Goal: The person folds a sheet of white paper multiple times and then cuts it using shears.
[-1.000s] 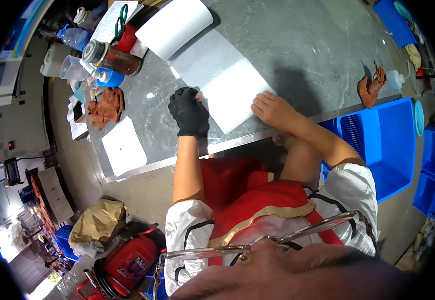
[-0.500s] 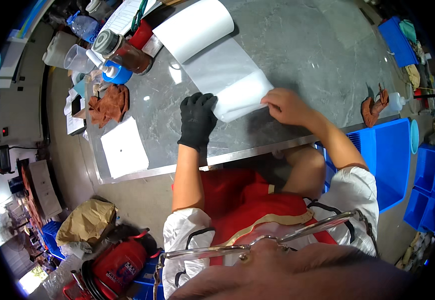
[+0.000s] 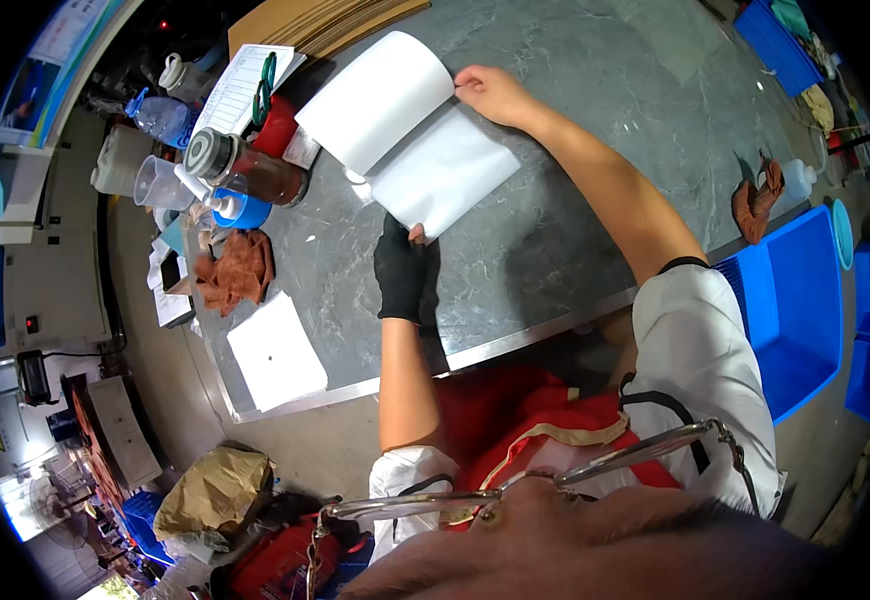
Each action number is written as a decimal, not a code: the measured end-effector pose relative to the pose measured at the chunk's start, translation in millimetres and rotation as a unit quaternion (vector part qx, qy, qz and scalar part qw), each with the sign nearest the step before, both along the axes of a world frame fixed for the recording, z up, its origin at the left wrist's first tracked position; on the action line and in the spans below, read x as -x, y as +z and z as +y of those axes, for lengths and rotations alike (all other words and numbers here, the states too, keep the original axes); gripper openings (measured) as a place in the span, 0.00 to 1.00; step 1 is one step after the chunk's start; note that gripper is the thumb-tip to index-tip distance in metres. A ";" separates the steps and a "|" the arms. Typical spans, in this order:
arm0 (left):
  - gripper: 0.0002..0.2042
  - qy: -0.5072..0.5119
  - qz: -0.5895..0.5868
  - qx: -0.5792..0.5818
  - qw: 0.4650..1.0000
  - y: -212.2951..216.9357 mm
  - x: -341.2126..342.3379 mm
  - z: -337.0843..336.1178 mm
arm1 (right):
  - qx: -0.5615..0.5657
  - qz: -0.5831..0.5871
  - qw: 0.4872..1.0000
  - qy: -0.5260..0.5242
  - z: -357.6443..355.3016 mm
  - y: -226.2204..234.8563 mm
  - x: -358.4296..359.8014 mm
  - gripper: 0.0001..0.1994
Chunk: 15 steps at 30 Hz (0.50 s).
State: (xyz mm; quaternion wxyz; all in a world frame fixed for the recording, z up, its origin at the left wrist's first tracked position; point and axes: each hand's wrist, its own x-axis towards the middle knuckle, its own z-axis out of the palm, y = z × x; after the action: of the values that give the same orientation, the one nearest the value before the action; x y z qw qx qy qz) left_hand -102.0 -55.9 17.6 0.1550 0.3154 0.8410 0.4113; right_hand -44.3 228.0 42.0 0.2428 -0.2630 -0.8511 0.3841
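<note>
A thick roll of white film (image 3: 375, 100) lies on the grey marbled table. Its loose white sheet (image 3: 447, 172) stretches from under the roll toward me. My left hand (image 3: 401, 268), in a black glove with a bare fingertip showing, is closed on the sheet's near corner. At the roll's right end, my bare right hand (image 3: 497, 96) has its fingers bent and bunched against the edge, seemingly pinching it. The roll partly hides those fingertips.
Left of the roll stand a brown-filled jar (image 3: 265, 172), a blue pump bottle (image 3: 243, 210) and a red cup (image 3: 277, 125). Nearer lie a brown cloth (image 3: 235, 272) and white paper sheets (image 3: 277, 352). A blue bin (image 3: 790, 310) sits beyond the table's right edge.
My right hand has left the sheet's near edge and moved up to the roll's right end. The sheet looks shorter, and my left hand now grips its near corner.
</note>
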 end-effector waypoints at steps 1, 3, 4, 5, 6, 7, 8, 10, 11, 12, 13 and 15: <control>0.17 0.005 -0.006 0.010 1.000 3.2 0.9 0.1 | 0.047 0.009 0.998 -0.036 3.1 -6.7 -7.0 0.12; 0.18 0.012 -0.022 0.028 0.999 3.9 4.5 -1.2 | 0.057 -0.088 0.993 -0.058 3.4 -17.1 -30.3 0.12; 0.18 0.014 -0.026 0.018 0.999 0.6 5.7 -2.4 | 0.097 -0.086 0.990 -0.050 -2.0 -21.1 -42.5 0.14; 0.17 0.017 -0.031 0.008 0.999 -4.8 7.0 -3.7 | 0.109 -0.112 0.987 -0.035 -7.1 -24.6 -53.4 0.15; 0.17 0.019 -0.034 -0.003 0.999 -9.0 8.4 -3.8 | 0.119 -0.136 0.983 -0.020 -11.5 -25.2 -63.6 0.15; 0.17 0.020 -0.035 -0.014 0.999 -9.7 9.6 -3.2 | 0.130 -0.158 0.979 -0.007 -14.5 -26.7 -71.3 0.16; 0.17 0.019 -0.074 -0.021 0.997 -10.5 10.2 -3.0 | 0.135 -0.143 0.980 -0.003 -17.7 -31.2 -76.6 0.16; 0.18 0.013 -0.080 -0.040 0.996 -16.6 12.3 -2.1 | 0.144 -0.112 0.983 0.007 -24.8 -39.3 -81.7 0.17; 0.18 0.010 -0.083 -0.050 0.995 -19.8 13.2 -1.5 | 0.163 -0.116 0.980 0.004 -24.7 -41.8 -82.6 0.17; 0.18 0.012 -0.077 -0.044 0.996 -17.8 13.3 -0.4 | 0.182 -0.119 0.976 0.004 -25.8 -41.1 -80.5 0.17; 0.18 0.015 -0.070 -0.038 0.997 -16.1 12.4 1.2 | 0.201 -0.123 0.972 0.004 -26.8 -40.3 -78.0 0.16; 0.19 0.020 -0.064 -0.034 0.997 -15.9 12.0 3.9 | 0.173 -0.136 0.976 0.001 -25.1 -40.9 -78.1 0.16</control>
State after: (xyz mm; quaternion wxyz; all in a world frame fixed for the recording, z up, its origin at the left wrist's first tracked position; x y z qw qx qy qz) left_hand -114.0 -52.0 1.8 0.1896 0.2767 0.8210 0.4619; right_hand 33.7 203.0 1.2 0.0757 -0.3501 -0.7969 0.4865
